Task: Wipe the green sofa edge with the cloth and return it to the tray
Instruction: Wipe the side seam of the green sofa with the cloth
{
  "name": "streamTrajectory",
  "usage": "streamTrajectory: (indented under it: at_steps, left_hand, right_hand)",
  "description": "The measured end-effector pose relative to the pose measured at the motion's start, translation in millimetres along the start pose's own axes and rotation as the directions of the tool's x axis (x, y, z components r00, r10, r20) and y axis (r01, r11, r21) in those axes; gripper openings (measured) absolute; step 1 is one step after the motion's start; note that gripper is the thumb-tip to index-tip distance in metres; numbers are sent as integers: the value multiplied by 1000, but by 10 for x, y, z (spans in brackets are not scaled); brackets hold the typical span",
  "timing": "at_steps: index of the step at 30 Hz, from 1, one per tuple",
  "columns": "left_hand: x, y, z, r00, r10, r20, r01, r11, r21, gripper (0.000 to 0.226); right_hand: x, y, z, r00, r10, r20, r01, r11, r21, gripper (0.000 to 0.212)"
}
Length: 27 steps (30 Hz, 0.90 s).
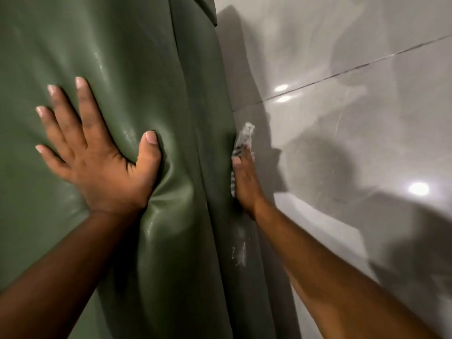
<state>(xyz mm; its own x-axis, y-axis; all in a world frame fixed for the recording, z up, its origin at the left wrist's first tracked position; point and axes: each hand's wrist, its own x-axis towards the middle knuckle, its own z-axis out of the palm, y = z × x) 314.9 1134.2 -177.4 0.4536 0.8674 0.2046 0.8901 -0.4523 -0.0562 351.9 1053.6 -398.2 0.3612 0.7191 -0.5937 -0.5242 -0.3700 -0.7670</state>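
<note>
The green leather sofa (122, 57) fills the left half of the view, and its darker side edge (210, 118) runs down the middle. My left hand (97, 157) lies flat on the cushion with fingers spread, pressing a dent into it. My right hand (244, 182) presses a white cloth with dark stripes (242, 140) flat against the sofa's side edge. Only the cloth's top and a strip beside my palm show. A whitish smear (239, 253) marks the edge below my wrist. No tray is in view.
A glossy grey tiled floor (354, 118) takes up the right side, with a dark grout line (342, 73) crossing it. Shadows and bright light reflections lie on the tiles.
</note>
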Motion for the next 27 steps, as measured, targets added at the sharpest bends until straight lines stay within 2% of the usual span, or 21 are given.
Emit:
streamTrajectory:
  at_steps: [2, 4, 8, 14, 17, 19, 24, 27]
  left_hand:
    - [24, 2, 25, 1000, -6, -7, 7, 1000, 16, 102]
    - [25, -12, 37, 1000, -11, -17, 11, 1000, 19, 101]
    - [28, -50, 81, 1000, -9, -26, 10, 1000, 17, 98]
    - [49, -119, 115, 999, -12, -39, 12, 1000, 7, 97]
    - [59, -86, 133, 999, -13, -36, 14, 1000, 20, 97]
    - [66, -70, 119, 999, -21, -29, 22, 1000, 23, 98]
    - [51, -85, 96, 999, -40, -15, 41, 999, 19, 97]
    - [63, -55, 92, 999, -46, -3, 46, 998, 35, 98]
  right_hand:
    - [-268, 85, 65, 999, -42, 10, 43, 996, -72, 53]
    - [-443, 2, 176, 985, -172, 14, 171, 970, -171, 51]
    - [-287, -449, 290, 907, -413, 76, 417, 863, -284, 47]
    - [865, -1286, 271, 883, -466, 59, 454, 814, -362, 48]
    - [1282, -1562, 248, 913, -407, 27, 394, 864, -314, 48]
    - [1094, -1456, 278, 915, -402, 15, 391, 881, -267, 48]
    - [-198, -518, 232, 905, -416, 85, 424, 874, -239, 49]
    - [-226, -417, 210, 918, -384, 95, 395, 885, -248, 49]
